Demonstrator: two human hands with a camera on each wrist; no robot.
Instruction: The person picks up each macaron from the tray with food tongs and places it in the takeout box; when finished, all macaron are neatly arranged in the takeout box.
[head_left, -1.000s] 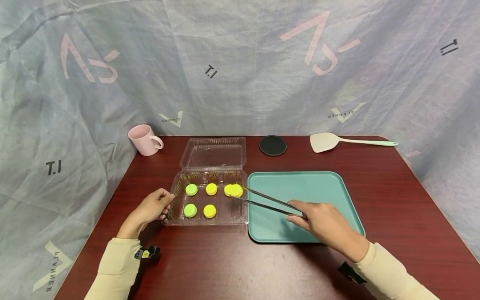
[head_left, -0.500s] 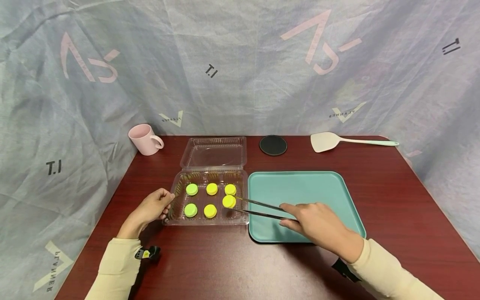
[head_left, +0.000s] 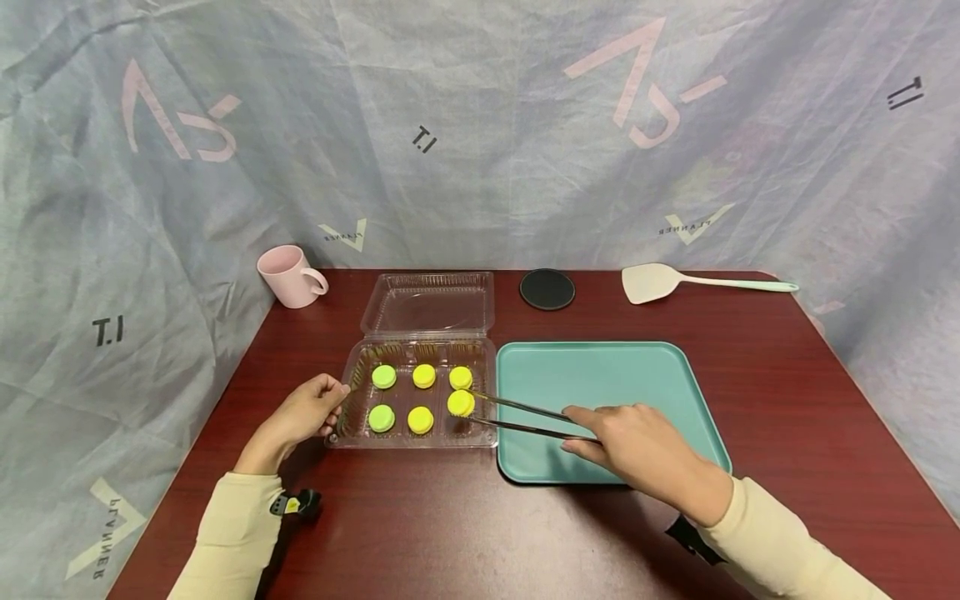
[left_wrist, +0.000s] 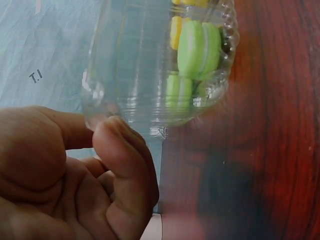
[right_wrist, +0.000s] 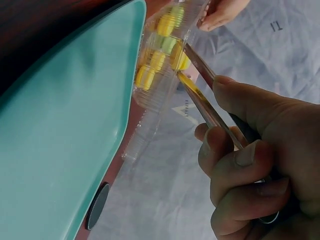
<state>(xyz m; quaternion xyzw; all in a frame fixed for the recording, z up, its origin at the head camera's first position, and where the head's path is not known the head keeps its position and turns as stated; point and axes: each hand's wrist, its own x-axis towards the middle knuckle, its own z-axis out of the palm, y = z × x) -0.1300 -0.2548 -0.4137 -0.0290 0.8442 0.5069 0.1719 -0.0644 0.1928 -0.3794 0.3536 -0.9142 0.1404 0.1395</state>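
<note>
My left hand (head_left: pixel 300 412) pinches the left rim of a clear plastic container (head_left: pixel 442 440), thumb and index finger right at its edge in the left wrist view. My right hand (head_left: pixel 648 446) grips metal tongs (head_left: pixel 525 407). Their tips are around a yellow macaron (head_left: pixel 461 403) over the container's right part, just in front of another yellow macaron (head_left: pixel 461 377). Two more yellow macarons (head_left: pixel 423 376) stand in the middle column. On the left sit two green macarons (left_wrist: pixel 200 50), one behind the other.
Right of the container lies a teal tray (head_left: pixel 592 375), its left edge close beside it. The container's lid (head_left: pixel 428 308) is folded back. Farther back are a pink mug (head_left: pixel 285 275), a black coaster (head_left: pixel 547 289) and a white spatula (head_left: pixel 649 283).
The tongs carried the yellow macaron toward the near side, off its overlap with the back right one; in the last half second it barely moved. The left hand stayed at the rim.
</note>
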